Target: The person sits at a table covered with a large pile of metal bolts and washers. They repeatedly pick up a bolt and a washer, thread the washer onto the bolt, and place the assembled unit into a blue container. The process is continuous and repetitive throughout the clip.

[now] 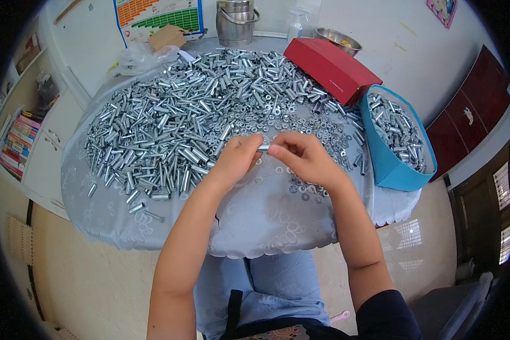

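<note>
Pinching hands (237,158) (309,161), metal piece (264,147) between

Grey-clothed table (266,226): heaped metal sleeves (173,122), loose washers (320,133), red box (330,67)

Cylinder (263,147) between left hand (236,159) and right hand (305,158)

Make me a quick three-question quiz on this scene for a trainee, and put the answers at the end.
1. True or false: the blue bin holds metal parts.
2. What is between the fingertips of the left hand and right hand?
A) a spray bottle
B) a metal cylinder
C) a bucket
3. Fill in the colour: the long box beside the bin is ____.

Key: 1. True. 2. B. 3. Red.
</note>
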`<state>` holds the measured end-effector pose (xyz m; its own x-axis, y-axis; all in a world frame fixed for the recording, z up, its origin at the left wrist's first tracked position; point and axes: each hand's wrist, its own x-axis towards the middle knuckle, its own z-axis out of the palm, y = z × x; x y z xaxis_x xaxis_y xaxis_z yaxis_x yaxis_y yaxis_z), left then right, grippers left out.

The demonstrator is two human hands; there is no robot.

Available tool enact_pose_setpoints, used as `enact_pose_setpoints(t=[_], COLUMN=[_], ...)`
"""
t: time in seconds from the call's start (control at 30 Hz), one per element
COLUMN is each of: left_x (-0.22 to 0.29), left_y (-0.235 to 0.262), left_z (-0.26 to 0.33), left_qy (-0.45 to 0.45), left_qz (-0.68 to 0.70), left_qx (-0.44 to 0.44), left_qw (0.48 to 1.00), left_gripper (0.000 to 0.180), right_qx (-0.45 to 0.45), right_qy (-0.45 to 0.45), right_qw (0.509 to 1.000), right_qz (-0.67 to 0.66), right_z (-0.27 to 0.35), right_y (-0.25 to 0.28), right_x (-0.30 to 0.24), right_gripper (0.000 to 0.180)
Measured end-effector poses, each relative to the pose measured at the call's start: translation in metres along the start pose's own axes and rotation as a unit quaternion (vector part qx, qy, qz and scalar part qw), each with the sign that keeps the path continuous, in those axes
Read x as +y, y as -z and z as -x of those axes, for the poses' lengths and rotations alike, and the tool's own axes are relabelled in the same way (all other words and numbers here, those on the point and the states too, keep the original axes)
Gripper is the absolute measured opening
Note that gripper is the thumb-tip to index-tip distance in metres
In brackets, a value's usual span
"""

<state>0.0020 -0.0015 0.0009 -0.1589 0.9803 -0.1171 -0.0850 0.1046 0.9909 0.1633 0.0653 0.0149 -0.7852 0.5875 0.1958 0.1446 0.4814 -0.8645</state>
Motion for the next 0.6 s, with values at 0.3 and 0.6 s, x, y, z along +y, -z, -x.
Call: enact_pose_setpoints(t=[0.3,0.6], left_x=[-0.002,-0.002], left_y=[0.0,-0.003], left_z=[-0.002,-0.001], left_qy=[0.018,0.001], left_qz=[-0.013,-0.019], left_qx=[0.015,0.02], left_qw=[1.0,1.0], left_gripper=[0.034,0.035], right_qx=[0.014,0.037], right_qy=[0.012,0.05], right_qw=[0.999,0.997], right_qz=[0.04,0.036], right_z=[0.0,0.001], right_y=[0.001,-0.004], right_x=[-0.006,-0.006], right_gripper=[0.023,0.037])
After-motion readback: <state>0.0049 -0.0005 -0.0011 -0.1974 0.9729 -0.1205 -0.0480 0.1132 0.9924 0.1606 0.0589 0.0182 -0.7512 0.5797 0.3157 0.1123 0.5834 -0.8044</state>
